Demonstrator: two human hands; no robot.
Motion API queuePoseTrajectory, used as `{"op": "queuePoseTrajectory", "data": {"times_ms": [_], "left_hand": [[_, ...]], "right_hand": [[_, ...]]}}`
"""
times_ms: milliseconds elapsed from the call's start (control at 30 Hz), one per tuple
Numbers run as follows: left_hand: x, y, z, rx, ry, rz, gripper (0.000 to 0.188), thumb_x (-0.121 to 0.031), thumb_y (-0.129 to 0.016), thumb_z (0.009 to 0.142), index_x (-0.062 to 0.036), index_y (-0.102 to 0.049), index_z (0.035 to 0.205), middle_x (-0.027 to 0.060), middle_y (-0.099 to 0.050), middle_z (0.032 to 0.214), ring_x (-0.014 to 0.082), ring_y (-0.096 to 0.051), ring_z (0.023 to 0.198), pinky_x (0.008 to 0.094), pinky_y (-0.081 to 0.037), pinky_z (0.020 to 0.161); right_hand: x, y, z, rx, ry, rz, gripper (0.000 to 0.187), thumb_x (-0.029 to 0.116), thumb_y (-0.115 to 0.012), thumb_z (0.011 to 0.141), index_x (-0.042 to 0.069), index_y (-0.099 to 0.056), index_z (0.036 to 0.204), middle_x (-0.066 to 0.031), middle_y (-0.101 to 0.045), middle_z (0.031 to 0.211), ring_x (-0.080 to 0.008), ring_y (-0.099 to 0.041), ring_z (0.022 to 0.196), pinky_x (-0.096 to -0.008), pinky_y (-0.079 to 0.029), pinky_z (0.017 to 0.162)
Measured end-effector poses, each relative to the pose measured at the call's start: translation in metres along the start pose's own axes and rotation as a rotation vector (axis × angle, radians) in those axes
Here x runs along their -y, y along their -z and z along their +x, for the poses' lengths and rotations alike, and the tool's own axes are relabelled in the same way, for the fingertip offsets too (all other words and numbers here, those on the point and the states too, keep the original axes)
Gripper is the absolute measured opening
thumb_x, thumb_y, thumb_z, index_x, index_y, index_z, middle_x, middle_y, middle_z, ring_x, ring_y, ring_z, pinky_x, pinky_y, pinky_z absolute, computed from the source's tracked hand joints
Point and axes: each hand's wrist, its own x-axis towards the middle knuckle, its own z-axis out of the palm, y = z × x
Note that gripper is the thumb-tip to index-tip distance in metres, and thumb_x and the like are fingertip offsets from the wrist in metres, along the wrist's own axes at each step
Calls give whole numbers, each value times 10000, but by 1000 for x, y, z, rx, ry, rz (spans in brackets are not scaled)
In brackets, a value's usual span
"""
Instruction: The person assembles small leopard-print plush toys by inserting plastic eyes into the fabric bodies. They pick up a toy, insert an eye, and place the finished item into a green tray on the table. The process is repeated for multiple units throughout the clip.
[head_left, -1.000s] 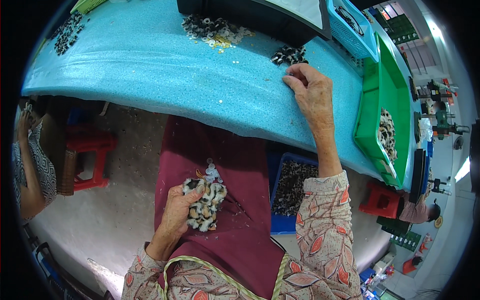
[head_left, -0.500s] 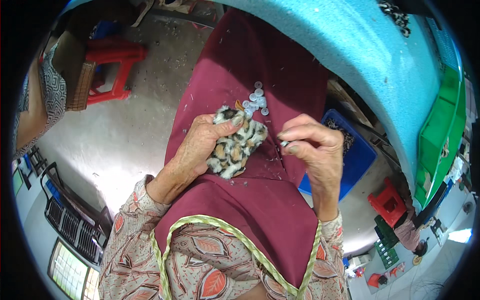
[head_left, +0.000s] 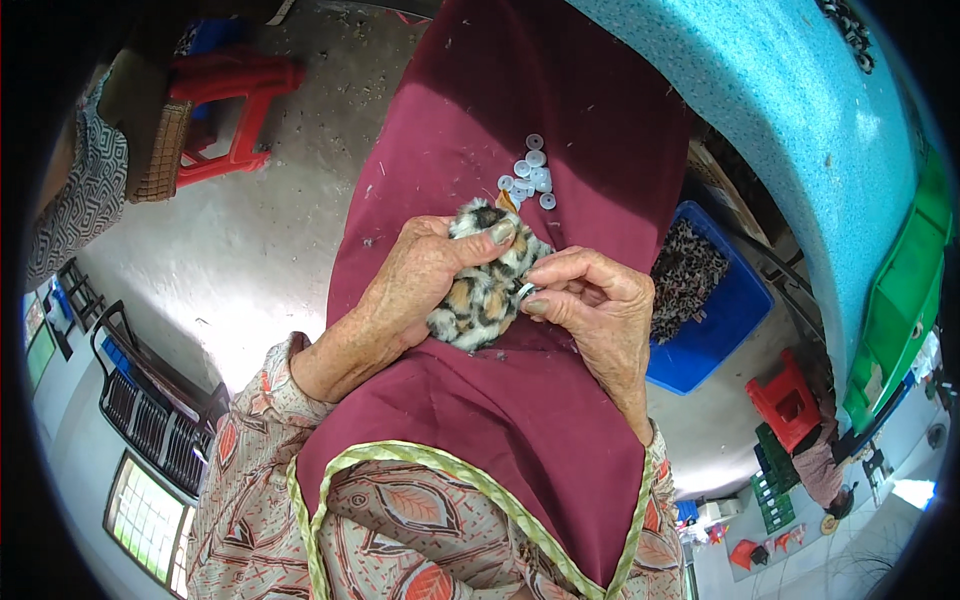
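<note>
My left hand [head_left: 425, 265] grips a fuzzy plush piece [head_left: 478, 305] patched in white, black and tan, its thumb pressed across the upper part. An orange flap [head_left: 507, 203] sticks out at the plush's top. Thumb and fingertips of my right hand [head_left: 605, 310] pinch a small white piece [head_left: 526, 290] against the plush's right side; its exact kind is too small to tell. Just beyond the plush, several translucent white plastic discs [head_left: 538, 178] lie loosely grouped on the maroon apron [head_left: 420, 160] over my lap.
To my right stands a blue bin [head_left: 700, 365] holding many mottled fuzzy pieces [head_left: 685, 275]. A speckled turquoise surface [head_left: 760, 90] curves along the upper right, with a green tray [head_left: 900, 330] beside it. A red stool [head_left: 250, 130] and a seated person's patterned clothing [head_left: 80, 200] are at left.
My right hand has moved left, bringing the small white piece from the air to the plush's side. The left hand still holds the plush. The whole view has shifted slightly.
</note>
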Motion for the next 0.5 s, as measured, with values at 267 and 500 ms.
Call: {"op": "queuePoseTrajectory", "data": {"times_ms": [267,500], "left_hand": [[0,-8,-3,-19,-60,110,226,-209,-612,913,7,-660,961,52,-671,821,88,-624,654,229,-524,570],[0,-5,-2,12,-106,160,183,-172,-630,901,-7,-668,968,25,-670,800,73,-614,655,214,-510,567]], "right_hand": [[-4,-3,4,-3,41,-19,176,-100,-695,753,-44,-655,916,-73,-658,883,-106,-646,823,-222,-544,754],[-4,-4,4,-39,11,-47,171,-95,-685,772,-38,-638,926,-56,-650,865,-88,-634,806,-212,-532,732]]}}
